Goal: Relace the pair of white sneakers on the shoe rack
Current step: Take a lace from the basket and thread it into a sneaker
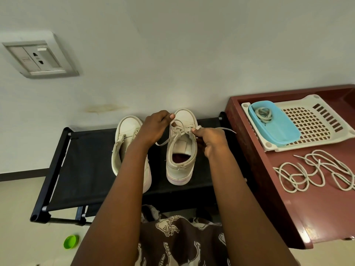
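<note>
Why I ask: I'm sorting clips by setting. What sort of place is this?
Probably a room at home: a black shoe rack against a plain wall, a wall socket, and a maroon table with loose laces.

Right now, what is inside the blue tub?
A coiled pale shoelace lies at the far end of the blue tub; nothing else shows. The white tray beneath it is partly covered.

The shoe rack (86,160) had a matt black cloth shelf. The sneakers (180,166) on it looked smooth, leathery. Beside the rack, the table (278,198) was glossy, its tray (315,121) plastic.
</note>
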A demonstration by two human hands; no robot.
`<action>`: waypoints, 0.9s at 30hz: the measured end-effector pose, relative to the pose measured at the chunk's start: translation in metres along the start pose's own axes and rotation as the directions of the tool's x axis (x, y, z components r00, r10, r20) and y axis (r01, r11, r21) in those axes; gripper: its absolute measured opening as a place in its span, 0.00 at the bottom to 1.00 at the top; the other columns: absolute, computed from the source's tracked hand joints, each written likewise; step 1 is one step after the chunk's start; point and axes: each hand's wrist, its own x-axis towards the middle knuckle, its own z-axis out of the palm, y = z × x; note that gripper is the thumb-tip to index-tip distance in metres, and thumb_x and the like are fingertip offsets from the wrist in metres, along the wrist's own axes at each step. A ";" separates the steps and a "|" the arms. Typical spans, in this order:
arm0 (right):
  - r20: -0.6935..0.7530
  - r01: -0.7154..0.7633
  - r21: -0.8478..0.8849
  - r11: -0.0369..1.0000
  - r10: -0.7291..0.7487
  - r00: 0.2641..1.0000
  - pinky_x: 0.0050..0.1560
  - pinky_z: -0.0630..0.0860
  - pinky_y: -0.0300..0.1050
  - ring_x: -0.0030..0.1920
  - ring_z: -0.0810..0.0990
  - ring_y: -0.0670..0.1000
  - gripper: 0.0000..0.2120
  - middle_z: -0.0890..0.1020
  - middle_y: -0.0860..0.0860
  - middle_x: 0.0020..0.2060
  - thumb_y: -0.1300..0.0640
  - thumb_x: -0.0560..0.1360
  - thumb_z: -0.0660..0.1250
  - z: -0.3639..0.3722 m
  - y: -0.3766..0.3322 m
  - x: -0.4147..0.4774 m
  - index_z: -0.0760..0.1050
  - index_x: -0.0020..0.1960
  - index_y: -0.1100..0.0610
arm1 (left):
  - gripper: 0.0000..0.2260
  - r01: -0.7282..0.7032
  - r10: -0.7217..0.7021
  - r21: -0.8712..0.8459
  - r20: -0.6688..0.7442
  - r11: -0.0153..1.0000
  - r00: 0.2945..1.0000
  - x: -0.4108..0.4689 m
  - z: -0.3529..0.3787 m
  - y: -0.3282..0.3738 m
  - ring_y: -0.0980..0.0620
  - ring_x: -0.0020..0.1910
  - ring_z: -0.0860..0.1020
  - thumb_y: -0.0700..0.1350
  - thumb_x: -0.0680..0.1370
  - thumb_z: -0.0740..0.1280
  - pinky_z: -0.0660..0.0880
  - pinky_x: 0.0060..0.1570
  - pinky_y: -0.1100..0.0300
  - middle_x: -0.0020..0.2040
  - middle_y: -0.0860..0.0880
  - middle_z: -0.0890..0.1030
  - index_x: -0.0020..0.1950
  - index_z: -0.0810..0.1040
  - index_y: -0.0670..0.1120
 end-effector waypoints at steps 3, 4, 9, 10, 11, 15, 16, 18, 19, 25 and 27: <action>-0.073 0.101 -0.165 0.981 -0.114 0.991 0.40 0.76 0.43 0.42 0.78 0.52 0.08 0.77 0.52 0.36 0.61 0.74 0.69 0.005 0.000 0.000 0.77 0.50 0.65 | 0.14 0.002 -0.001 -0.049 0.027 0.999 1.000 -0.001 0.000 -0.001 0.55 0.36 0.71 0.48 0.82 0.55 0.66 0.40 0.61 0.37 0.55 0.79 0.44 0.76 0.43; -0.108 0.121 -0.190 0.974 -0.143 0.984 0.41 0.77 0.44 0.44 0.79 0.53 0.08 0.79 0.54 0.38 0.60 0.75 0.67 0.005 0.002 0.001 0.77 0.50 0.64 | 0.14 0.008 -0.007 -0.063 0.022 0.998 1.000 0.000 -0.001 -0.002 0.55 0.38 0.73 0.47 0.82 0.55 0.68 0.42 0.61 0.39 0.53 0.80 0.45 0.77 0.44; -0.105 0.056 0.098 0.994 -0.046 0.993 0.42 0.80 0.52 0.40 0.82 0.59 0.07 0.80 0.61 0.39 0.61 0.81 0.49 -0.002 -0.001 -0.004 0.65 0.54 0.57 | 0.11 0.076 -0.069 -0.102 0.065 0.992 0.995 0.001 -0.006 -0.013 0.57 0.41 0.78 0.35 0.79 0.60 0.72 0.46 0.71 0.44 0.48 0.83 0.53 0.81 0.44; -0.121 0.051 0.158 0.986 -0.032 0.992 0.40 0.79 0.52 0.40 0.82 0.59 0.05 0.80 0.62 0.39 0.60 0.82 0.47 -0.004 -0.001 -0.004 0.62 0.53 0.56 | 0.11 0.080 -0.071 -0.091 0.098 0.993 0.993 0.001 -0.007 -0.016 0.56 0.43 0.79 0.33 0.77 0.62 0.73 0.51 0.69 0.46 0.47 0.83 0.52 0.82 0.44; -0.144 0.056 0.204 0.977 -0.027 0.989 0.39 0.80 0.51 0.39 0.82 0.59 0.05 0.80 0.62 0.40 0.58 0.82 0.46 -0.005 0.000 -0.004 0.60 0.52 0.56 | 0.11 0.082 -0.072 -0.078 0.128 0.994 0.989 0.000 -0.007 -0.016 0.55 0.47 0.80 0.33 0.76 0.65 0.74 0.55 0.64 0.48 0.46 0.84 0.52 0.83 0.44; -0.182 0.096 0.205 0.974 -0.058 0.982 0.41 0.82 0.52 0.39 0.83 0.59 0.09 0.81 0.62 0.41 0.49 0.82 0.48 -0.002 0.007 -0.002 0.63 0.51 0.52 | 0.10 0.079 -0.070 -0.047 0.185 0.996 0.980 -0.001 -0.007 -0.012 0.54 0.55 0.79 0.38 0.72 0.71 0.71 0.61 0.58 0.52 0.48 0.83 0.53 0.83 0.46; -0.147 0.085 0.194 0.977 -0.057 0.988 0.40 0.81 0.50 0.37 0.82 0.57 0.09 0.81 0.60 0.39 0.48 0.82 0.52 -0.002 0.007 -0.001 0.65 0.51 0.53 | 0.10 0.067 -0.057 -0.047 0.178 0.997 0.982 -0.001 -0.007 -0.011 0.54 0.54 0.79 0.38 0.72 0.72 0.71 0.60 0.59 0.52 0.48 0.83 0.53 0.83 0.46; -0.041 0.019 0.155 0.988 -0.012 0.999 0.37 0.78 0.44 0.33 0.79 0.52 0.12 0.80 0.57 0.36 0.49 0.79 0.62 -0.002 0.004 -0.003 0.72 0.46 0.58 | 0.10 0.034 -0.026 -0.049 0.150 0.998 0.988 -0.002 -0.007 -0.009 0.54 0.52 0.79 0.39 0.72 0.73 0.73 0.57 0.60 0.50 0.49 0.84 0.52 0.84 0.46; 0.006 -0.020 0.127 0.992 0.019 1.000 0.37 0.77 0.43 0.33 0.77 0.50 0.11 0.79 0.55 0.35 0.52 0.76 0.67 -0.003 0.003 -0.003 0.75 0.44 0.60 | 0.10 0.018 -0.011 -0.050 0.135 0.999 0.991 -0.002 -0.007 -0.008 0.54 0.49 0.80 0.39 0.71 0.73 0.73 0.55 0.61 0.47 0.49 0.84 0.51 0.84 0.47; -0.019 0.089 -0.132 0.987 -0.093 0.996 0.50 0.79 0.52 0.44 0.81 0.55 0.09 0.82 0.56 0.41 0.62 0.72 0.71 0.000 0.005 0.002 0.79 0.49 0.65 | 0.08 -0.014 0.015 -0.020 0.060 1.000 0.998 0.000 -0.001 -0.004 0.66 0.34 0.77 0.40 0.68 0.76 0.70 0.37 0.77 0.36 0.53 0.82 0.46 0.84 0.44; -0.076 0.197 -0.314 0.929 -0.231 0.970 0.52 0.78 0.55 0.47 0.80 0.56 0.06 0.82 0.56 0.43 0.59 0.73 0.69 0.003 0.007 0.002 0.80 0.47 0.61 | 0.07 -0.053 0.051 0.062 0.030 0.997 0.998 0.000 0.002 -0.002 0.61 0.36 0.78 0.41 0.69 0.75 0.72 0.41 0.70 0.38 0.51 0.82 0.45 0.85 0.45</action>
